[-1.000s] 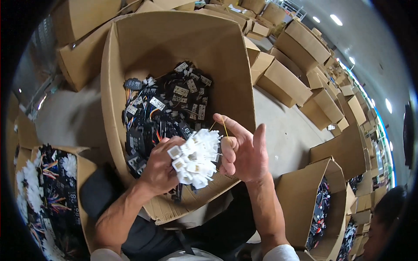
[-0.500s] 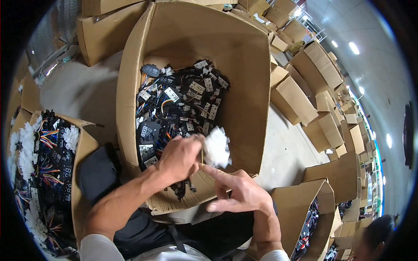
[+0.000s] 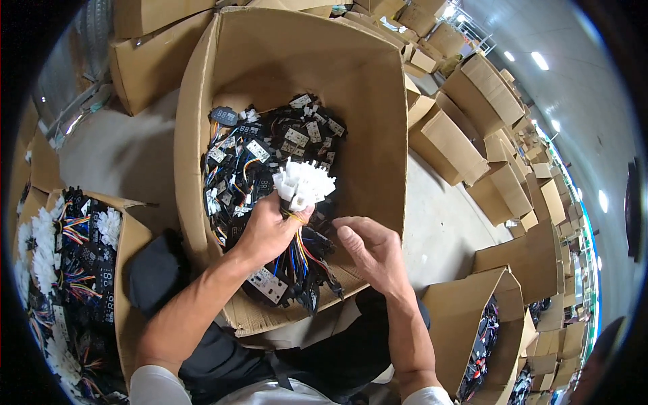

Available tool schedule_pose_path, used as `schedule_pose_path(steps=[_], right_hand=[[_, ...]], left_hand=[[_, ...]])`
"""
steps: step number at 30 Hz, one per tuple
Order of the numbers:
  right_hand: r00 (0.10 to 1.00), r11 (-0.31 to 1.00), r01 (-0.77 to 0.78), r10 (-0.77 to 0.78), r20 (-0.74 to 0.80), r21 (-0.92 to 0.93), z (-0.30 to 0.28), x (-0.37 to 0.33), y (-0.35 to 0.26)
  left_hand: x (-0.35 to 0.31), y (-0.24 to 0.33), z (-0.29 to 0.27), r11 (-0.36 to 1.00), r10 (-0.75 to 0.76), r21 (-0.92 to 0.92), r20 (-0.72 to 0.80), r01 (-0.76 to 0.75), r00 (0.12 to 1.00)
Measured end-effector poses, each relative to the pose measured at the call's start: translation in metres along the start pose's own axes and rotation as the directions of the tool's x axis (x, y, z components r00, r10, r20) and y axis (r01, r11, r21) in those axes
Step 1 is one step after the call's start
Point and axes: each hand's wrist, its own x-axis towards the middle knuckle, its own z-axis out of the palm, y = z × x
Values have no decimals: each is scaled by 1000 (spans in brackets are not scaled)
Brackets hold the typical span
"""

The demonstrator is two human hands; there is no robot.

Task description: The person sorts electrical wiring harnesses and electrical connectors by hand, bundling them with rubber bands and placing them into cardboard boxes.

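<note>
My left hand (image 3: 273, 226) is closed round the neck of a bundle of wired circuit boards, just below its cluster of white plastic connectors (image 3: 304, 183). A yellowish band shows at the grip. Coloured wires (image 3: 290, 253) and black boards hang below the fist, one white-faced board (image 3: 267, 285) among them. My right hand (image 3: 374, 250) is beside the bundle on its right, fingers apart and holding nothing. Under both hands stands a large cardboard box (image 3: 368, 88) with a heap of loose circuit boards (image 3: 270, 152) and wires in it.
At left, another box (image 3: 135, 233) holds bundled boards with white connectors (image 3: 44, 250). An open box (image 3: 466, 324) with dark wired parts stands at lower right. Rows of cardboard boxes (image 3: 449, 145) line the right side. Part of a person's head (image 3: 601, 358) shows at the lower right edge.
The bundle has turned so its white connectors point up and its boards hang in clearer view. My right hand has drawn away from the band and opened.
</note>
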Motion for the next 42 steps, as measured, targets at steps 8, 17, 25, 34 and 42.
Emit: schedule_pose_path(steps=[8,17,25,34,42], right_hand=[[900,893,435,-429,78,-114,42,21,48],[900,921,388,-388,-200,-42,21,19,26],[969,965,220,-199,-148,145,13,14,12],[909,906,319,-375,-181,-278,16,16,18],[931,904,343,-290,-222,254,3,16,-14]], left_hand=[[-15,-6,26,825,333,437,134,-357,933],[-11,30,24,945,210,235,91,-226,973],[0,48,4,613,484,664,112,-428,868],[-3,52,11,965,159,167,230,-200,960],[4,29,8,914,24,-399,-132,-75,991]])
